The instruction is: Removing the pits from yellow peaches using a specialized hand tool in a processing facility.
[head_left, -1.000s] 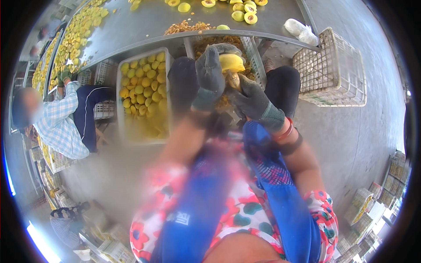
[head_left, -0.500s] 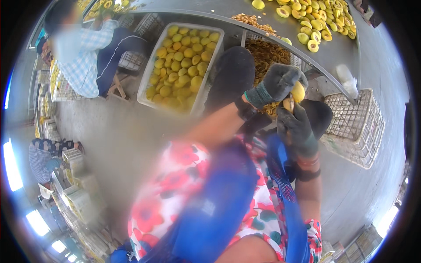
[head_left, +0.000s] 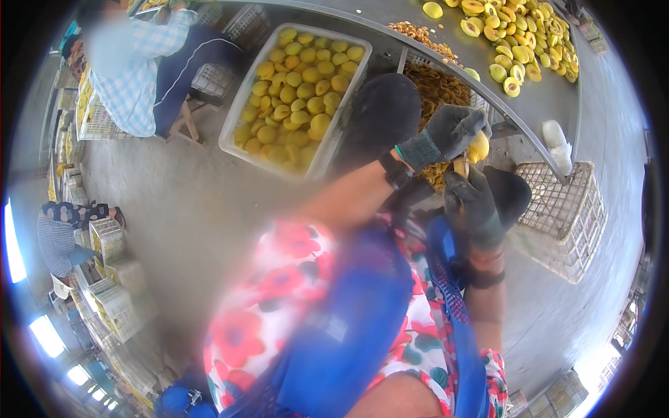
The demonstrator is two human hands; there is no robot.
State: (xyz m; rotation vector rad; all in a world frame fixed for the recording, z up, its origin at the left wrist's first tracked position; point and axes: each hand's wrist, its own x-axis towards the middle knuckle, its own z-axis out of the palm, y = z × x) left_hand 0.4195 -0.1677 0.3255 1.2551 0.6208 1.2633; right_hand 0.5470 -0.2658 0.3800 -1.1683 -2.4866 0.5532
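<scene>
A yellow peach (head_left: 478, 147) is held at its upper side by my left hand (head_left: 451, 132), which wears a dark grey glove with its fingers closed. Just below, my right hand (head_left: 474, 202), gloved the same way, is closed around a small tool (head_left: 460, 166) with a tan part. The tool's tip lies close against the fruit; its exact kind and whether it cuts in are hidden by fingers. Both hands are above my lap, beside a crate of brown fruit scraps (head_left: 435, 87).
A pale tub (head_left: 231, 111) full of whole peaches stands left of my knee. Ahead, the metal table (head_left: 390, 15) bears halved peaches (head_left: 526, 45) and a heap of pits (head_left: 421, 35). An upturned-looking white crate (head_left: 561, 216) is at right. A co-worker (head_left: 129, 76) sits at far left.
The view has shifted slightly, so the tub, table and crate sit a little differently. Both hands keep their grip; the left has turned slightly and more of the peach's lower side shows.
</scene>
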